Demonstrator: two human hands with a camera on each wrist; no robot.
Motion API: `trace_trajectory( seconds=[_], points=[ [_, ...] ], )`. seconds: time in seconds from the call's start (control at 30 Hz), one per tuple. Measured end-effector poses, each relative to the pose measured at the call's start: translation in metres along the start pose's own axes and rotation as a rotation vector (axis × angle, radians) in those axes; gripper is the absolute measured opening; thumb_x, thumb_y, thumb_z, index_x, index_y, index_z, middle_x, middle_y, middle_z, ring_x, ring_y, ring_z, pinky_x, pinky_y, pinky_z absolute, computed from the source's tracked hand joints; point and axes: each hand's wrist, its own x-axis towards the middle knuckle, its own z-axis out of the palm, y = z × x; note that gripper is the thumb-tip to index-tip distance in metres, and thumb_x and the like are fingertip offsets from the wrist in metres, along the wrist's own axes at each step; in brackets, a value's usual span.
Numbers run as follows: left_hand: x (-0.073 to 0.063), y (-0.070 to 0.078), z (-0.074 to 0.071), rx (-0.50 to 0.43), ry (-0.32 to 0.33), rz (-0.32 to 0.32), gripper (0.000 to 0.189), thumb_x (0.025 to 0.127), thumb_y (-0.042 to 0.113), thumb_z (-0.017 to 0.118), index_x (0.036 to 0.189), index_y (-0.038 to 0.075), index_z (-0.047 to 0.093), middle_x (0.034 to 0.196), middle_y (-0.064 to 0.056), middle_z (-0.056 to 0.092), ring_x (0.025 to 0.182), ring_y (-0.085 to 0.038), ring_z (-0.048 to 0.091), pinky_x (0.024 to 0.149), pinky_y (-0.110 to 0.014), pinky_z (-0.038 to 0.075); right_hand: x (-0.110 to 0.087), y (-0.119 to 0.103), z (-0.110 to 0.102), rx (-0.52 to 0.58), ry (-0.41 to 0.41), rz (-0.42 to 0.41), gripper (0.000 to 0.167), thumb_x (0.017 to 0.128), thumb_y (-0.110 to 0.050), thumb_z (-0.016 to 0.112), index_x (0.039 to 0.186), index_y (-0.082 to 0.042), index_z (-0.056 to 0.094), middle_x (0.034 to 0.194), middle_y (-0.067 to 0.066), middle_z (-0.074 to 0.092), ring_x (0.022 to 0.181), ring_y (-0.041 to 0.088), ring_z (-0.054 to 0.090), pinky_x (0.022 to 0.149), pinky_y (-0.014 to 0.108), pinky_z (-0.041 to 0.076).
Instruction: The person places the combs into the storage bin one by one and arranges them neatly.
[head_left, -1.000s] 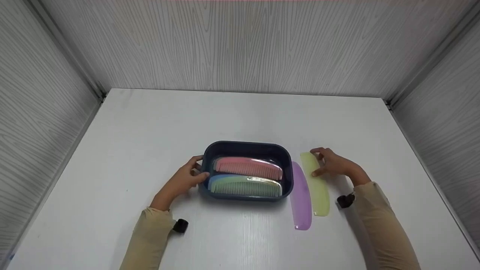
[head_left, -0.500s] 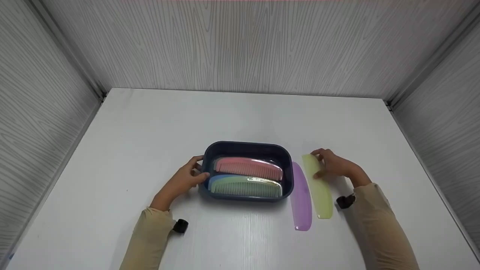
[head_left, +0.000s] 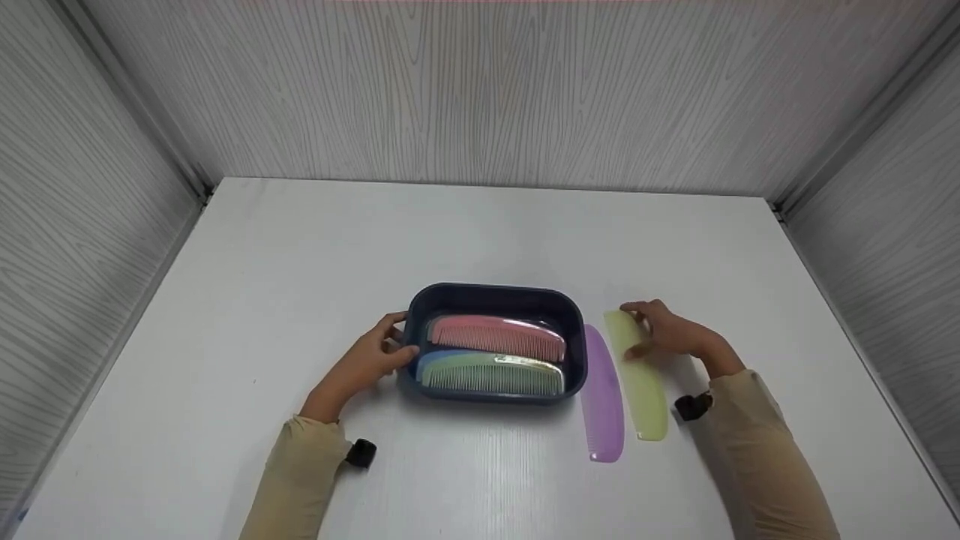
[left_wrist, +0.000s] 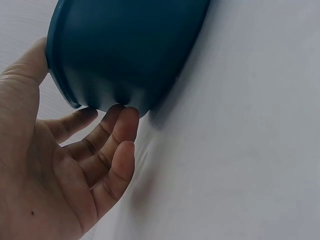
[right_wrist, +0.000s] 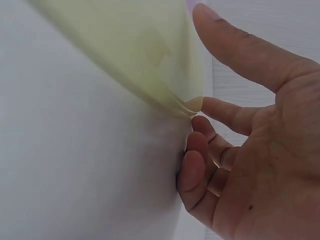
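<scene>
A dark blue plastic basin (head_left: 491, 397) stands mid-table, with a pink comb (head_left: 499, 335) and a green comb (head_left: 491, 373) inside; a blue edge peeks from behind the green one. My left hand (head_left: 369, 355) grips the basin's left end, thumb at the rim and fingertips against the outer wall (left_wrist: 125, 60). A yellow comb (head_left: 646, 397) lies right of the basin, teeth edge facing left. My right hand (head_left: 667, 330) is at its far end: the forefinger touches the tip (right_wrist: 192, 105), and the thumb is stretched out over the comb, apparently not pressing.
A purple comb (head_left: 604, 405) lies between the basin and the yellow comb, its upper end close against the basin's side. The white table (head_left: 300, 247) is bounded by grey wood-grain panels (head_left: 480, 90) at the back and both sides.
The yellow comb has slid slightly right and toward me under my right hand. My left hand and the basin have stayed put.
</scene>
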Motion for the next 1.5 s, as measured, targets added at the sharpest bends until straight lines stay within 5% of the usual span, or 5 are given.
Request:
trace_trajectory(
  seconds=[0.6,1.5],
  points=[
    [-0.0017,0.0014,0.0000,-0.014,-0.010,-0.002,0.063,0.093,0.032,0.061,0.147,0.015,0.034,0.117,-0.014,0.051,0.080,-0.016,0.051,0.065,-0.030,0.041,-0.0039,-0.0047,0.0016,0.027,0.018,0.034,0.084,0.074,-0.019,0.082,0.137,0.004,0.032,0.124,0.026,0.037,0.109,0.035,0.041,0.098,0.049,0.034],
    [-0.0006,0.0004,0.0025,0.005,0.002,-0.011,0.063,0.092,0.032,0.061,0.148,0.015,0.035,0.120,-0.014,0.051,0.085,-0.017,0.054,0.069,-0.030,0.044,-0.0049,-0.0064,0.0029,-0.014,0.001,0.037,0.082,0.077,-0.018,0.078,0.141,0.004,0.031,0.128,0.030,0.038,0.111,0.038,0.043,0.098,0.052,0.035]
  ],
)
